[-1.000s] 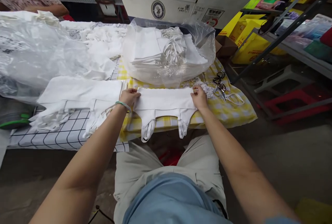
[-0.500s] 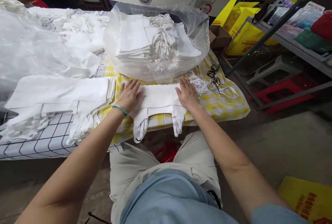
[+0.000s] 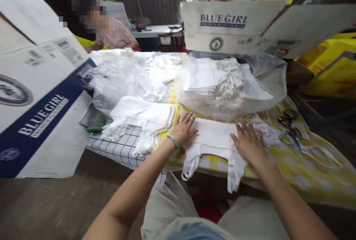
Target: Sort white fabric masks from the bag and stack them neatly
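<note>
A folded white garment lies on the yellow checked tablecloth, its straps hanging over the near table edge. My left hand, with a green bracelet at the wrist, lies flat with fingers spread on the garment's left end. My right hand lies flat and open on its right end. A stack of folded white garments sits just left of my left hand. Behind the garment stands a clear plastic bag of folded white garments.
A large Blue Girl cardboard box stands at the left, another box behind the table. Scissors lie on the cloth at the right. Crumpled clear plastic covers the far left of the table. A seated person is beyond it.
The view swung up and to the left, bringing the left box and the person into sight. Both hands went from pinching the garment's upper corners to lying flat on it.
</note>
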Tool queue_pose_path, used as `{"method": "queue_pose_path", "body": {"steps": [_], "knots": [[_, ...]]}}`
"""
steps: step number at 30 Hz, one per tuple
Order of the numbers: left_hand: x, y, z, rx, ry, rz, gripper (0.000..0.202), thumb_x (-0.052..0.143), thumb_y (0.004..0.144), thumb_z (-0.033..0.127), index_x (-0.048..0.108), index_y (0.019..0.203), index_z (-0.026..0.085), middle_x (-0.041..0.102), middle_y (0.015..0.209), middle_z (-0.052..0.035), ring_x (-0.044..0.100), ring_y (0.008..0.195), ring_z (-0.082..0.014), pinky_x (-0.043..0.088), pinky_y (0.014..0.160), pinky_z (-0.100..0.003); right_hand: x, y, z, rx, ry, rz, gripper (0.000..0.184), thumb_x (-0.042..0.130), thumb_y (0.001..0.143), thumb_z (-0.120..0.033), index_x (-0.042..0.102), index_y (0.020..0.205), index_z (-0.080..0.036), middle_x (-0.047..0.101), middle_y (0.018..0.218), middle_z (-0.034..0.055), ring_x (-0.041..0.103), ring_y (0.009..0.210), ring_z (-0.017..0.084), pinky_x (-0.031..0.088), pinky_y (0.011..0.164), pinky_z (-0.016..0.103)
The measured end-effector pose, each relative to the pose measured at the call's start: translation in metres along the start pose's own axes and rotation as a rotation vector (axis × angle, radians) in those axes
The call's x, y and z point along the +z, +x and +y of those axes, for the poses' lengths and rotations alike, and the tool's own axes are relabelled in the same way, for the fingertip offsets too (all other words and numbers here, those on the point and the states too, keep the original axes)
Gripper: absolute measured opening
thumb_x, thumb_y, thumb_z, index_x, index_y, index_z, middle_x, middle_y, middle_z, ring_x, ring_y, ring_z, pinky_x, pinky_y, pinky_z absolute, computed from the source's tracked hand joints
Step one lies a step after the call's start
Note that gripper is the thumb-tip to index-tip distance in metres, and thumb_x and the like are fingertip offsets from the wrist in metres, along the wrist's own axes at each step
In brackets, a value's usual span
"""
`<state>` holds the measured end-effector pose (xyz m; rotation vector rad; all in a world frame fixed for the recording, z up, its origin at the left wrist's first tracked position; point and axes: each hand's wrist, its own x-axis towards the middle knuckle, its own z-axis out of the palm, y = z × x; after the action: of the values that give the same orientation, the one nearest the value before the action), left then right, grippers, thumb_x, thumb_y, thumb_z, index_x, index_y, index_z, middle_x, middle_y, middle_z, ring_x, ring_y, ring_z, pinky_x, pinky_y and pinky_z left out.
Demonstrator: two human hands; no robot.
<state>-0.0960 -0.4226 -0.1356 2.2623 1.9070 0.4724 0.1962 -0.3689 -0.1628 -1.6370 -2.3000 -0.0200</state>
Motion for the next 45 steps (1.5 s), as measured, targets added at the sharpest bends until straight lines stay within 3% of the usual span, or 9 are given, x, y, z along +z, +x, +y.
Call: {"method": "queue_pose_path", "body": {"steps": [3, 6, 9, 12, 16, 25, 30, 34, 45], "knots": [[-0.041, -0.02, -0.062, -0.074, -0.098, 0.328, 0.046, 0.045, 0.089, 0.036, 0.051, 0.131, 0.016, 0.049, 0.14, -0.0135, 0.041, 0.133, -0.0231, 0.032, 0.112, -0.04, -0.013, 0.015, -0.055, -0.158, 0.188, 0.139, 0.034, 0.046, 0.087, -0.033, 0.062, 0.111, -0.015, 0.062, 0.12, 0.0178, 0.052, 0.116, 0.033, 0.035, 0.101, 0.055], [-0.09, -0.048, -0.153, -0.443, -0.044, 0.52, 0.036, 0.048, 0.084, 0.024, 0.06, 0.115, 0.012, 0.061, 0.121, -0.0162, 0.054, 0.117, -0.0244, 0.039, 0.105, -0.038, -0.014, 0.04, -0.138, -0.256, 0.574, 0.005, 0.021, 0.048, 0.086, -0.031, 0.064, 0.092, -0.019, 0.068, 0.094, 0.01, 0.062, 0.089, 0.024, 0.047, 0.083, 0.039], [-0.127, -0.072, -0.229, -0.786, 0.063, 0.477, 0.035, 0.046, 0.082, 0.021, 0.062, 0.11, 0.008, 0.062, 0.115, -0.0196, 0.057, 0.11, -0.0281, 0.041, 0.099, -0.039, 0.004, 0.072, -0.214, -0.208, 0.75, -0.162, 0.013, 0.05, 0.082, -0.028, 0.061, 0.079, -0.021, 0.065, 0.081, 0.0047, 0.06, 0.075, 0.019, 0.046, 0.072, 0.032], [-0.14, -0.083, -0.267, -0.893, 0.067, 0.358, 0.037, 0.051, 0.081, 0.028, 0.062, 0.111, 0.009, 0.062, 0.116, -0.0193, 0.058, 0.106, -0.0296, 0.042, 0.095, -0.038, 0.029, 0.103, -0.261, -0.061, 0.659, -0.192, 0.012, 0.054, 0.08, -0.032, 0.056, 0.075, -0.021, 0.062, 0.075, 0.0037, 0.057, 0.072, 0.02, 0.042, 0.069, 0.032], [-0.133, -0.077, -0.279, -0.885, 0.081, 0.315, 0.045, 0.062, 0.073, 0.035, 0.06, 0.11, 0.011, 0.062, 0.11, -0.0173, 0.056, 0.105, -0.0304, 0.042, 0.093, -0.037, 0.047, 0.119, -0.284, 0.046, 0.525, -0.225, 0.025, 0.061, 0.077, -0.045, 0.052, 0.074, -0.022, 0.06, 0.077, 0.0044, 0.055, 0.074, 0.021, 0.038, 0.065, 0.031], [-0.125, -0.063, -0.292, -0.74, 0.041, 0.465, 0.016, 0.06, 0.072, 0.023, 0.061, 0.087, 0.018, 0.062, 0.083, -0.0063, 0.057, 0.084, -0.0215, 0.042, 0.082, -0.031, 0.058, 0.109, -0.295, -0.109, 0.492, -0.061, 0.004, 0.051, 0.082, -0.025, 0.052, 0.084, -0.021, 0.058, 0.091, 0.0062, 0.054, 0.085, 0.021, 0.039, 0.074, 0.031], [-0.133, -0.058, -0.296, -0.842, -0.127, 0.485, 0.01, 0.062, 0.069, 0.027, 0.058, 0.073, 0.019, 0.056, 0.067, -0.0001, 0.052, 0.066, -0.0161, 0.04, 0.067, -0.027, 0.068, 0.116, -0.292, 0.024, 0.538, -0.117, 0.029, 0.06, 0.076, -0.035, 0.052, 0.1, -0.019, 0.057, 0.097, 0.0082, 0.053, 0.093, 0.025, 0.041, 0.082, 0.035], [-0.141, -0.057, -0.294, -0.807, -0.202, 0.512, 0.014, 0.063, 0.067, 0.025, 0.058, 0.079, 0.018, 0.057, 0.072, 0.0003, 0.052, 0.067, -0.014, 0.04, 0.065, -0.025, 0.066, 0.116, -0.293, -0.075, 0.516, -0.089, 0.001, 0.052, 0.08, -0.022, 0.052, 0.08, -0.021, 0.057, 0.091, 0.0065, 0.052, 0.087, 0.022, 0.04, 0.079, 0.032], [-0.138, -0.064, -0.293, -0.595, 0.215, 0.42, 0.032, 0.04, 0.087, 0.028, 0.07, 0.089, 0.015, 0.066, 0.097, -0.0125, 0.061, 0.09, -0.0234, 0.045, 0.087, -0.033, 0.057, 0.102, -0.297, -0.332, 0.049, 0.059, 0.024, 0.041, 0.096, -0.025, 0.061, 0.086, -0.017, 0.064, 0.082, 0.0072, 0.054, 0.069, 0.016, 0.025, 0.057, 0.029]]}}
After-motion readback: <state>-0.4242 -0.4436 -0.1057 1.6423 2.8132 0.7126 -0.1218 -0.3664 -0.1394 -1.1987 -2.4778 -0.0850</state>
